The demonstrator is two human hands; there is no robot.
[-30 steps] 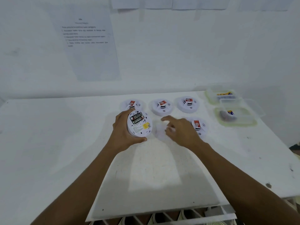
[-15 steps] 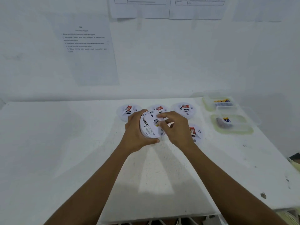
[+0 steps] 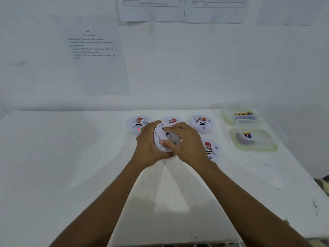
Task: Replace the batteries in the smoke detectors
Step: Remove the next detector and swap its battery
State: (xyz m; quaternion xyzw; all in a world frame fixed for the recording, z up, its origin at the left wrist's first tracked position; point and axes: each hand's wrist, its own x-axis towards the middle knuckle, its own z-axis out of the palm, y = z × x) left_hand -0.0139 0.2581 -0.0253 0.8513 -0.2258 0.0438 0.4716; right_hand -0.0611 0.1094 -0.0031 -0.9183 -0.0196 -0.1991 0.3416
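Note:
A round white smoke detector (image 3: 165, 138) is held tilted above the white table (image 3: 71, 157), its back with a white cover plate facing me. My left hand (image 3: 148, 142) grips its left rim from behind. On its right side my right hand (image 3: 187, 141) holds the cover plate, index finger on the top and thumb on the lower edge. Several more white detectors lie face up: one at the back left (image 3: 138, 124) with a red light lit, one behind my hands (image 3: 171, 120), one at the back right (image 3: 202, 123), one by my right wrist (image 3: 211, 148).
Two clear plastic tubs stand at the right: the far tub (image 3: 226, 118) holds yellow-tipped batteries, the near tub (image 3: 236, 145) holds a few batteries. Printed sheets hang on the wall behind. The table's front edge runs under my forearms.
A second ago the detector's open back showed its batteries and my right hand hovered beside it. My right hand has since set the cover plate onto the back and holds it there.

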